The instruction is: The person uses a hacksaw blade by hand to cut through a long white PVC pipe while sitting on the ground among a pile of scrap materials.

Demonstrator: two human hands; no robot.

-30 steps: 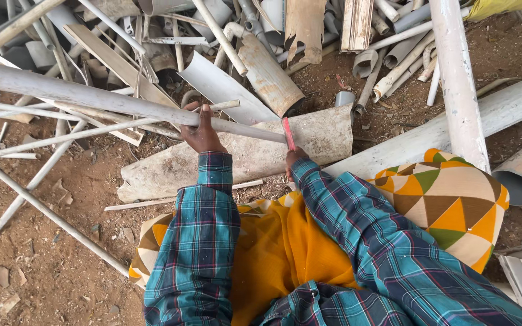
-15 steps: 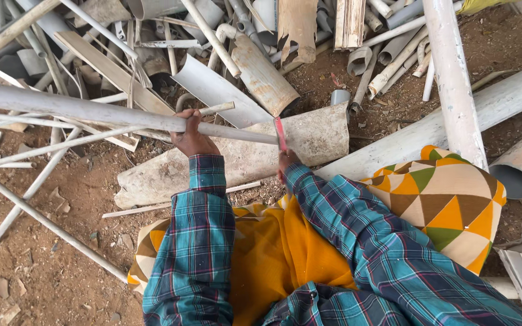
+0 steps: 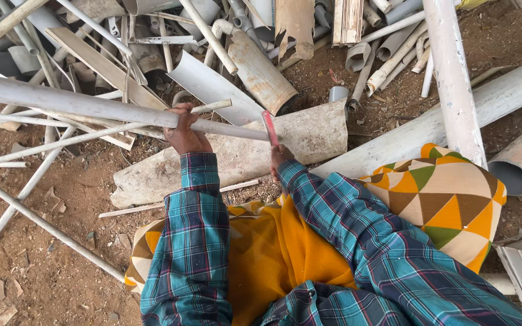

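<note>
Both hands keep their grip: left hand (image 3: 185, 134) closed around grey pipe (image 3: 92, 107), right hand (image 3: 280, 156) holding red blade (image 3: 269, 128), now more upright toward 12 o'clock.

L hand (image 3: 185, 134) fisted; R hand (image 3: 280, 156) clenched.

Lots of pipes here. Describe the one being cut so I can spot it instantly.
Start at the broad curved slab lying before the knees. Across it runs a long grey pipe, gripped by the left hand. Only it has the right hand's red blade set on it.
</note>
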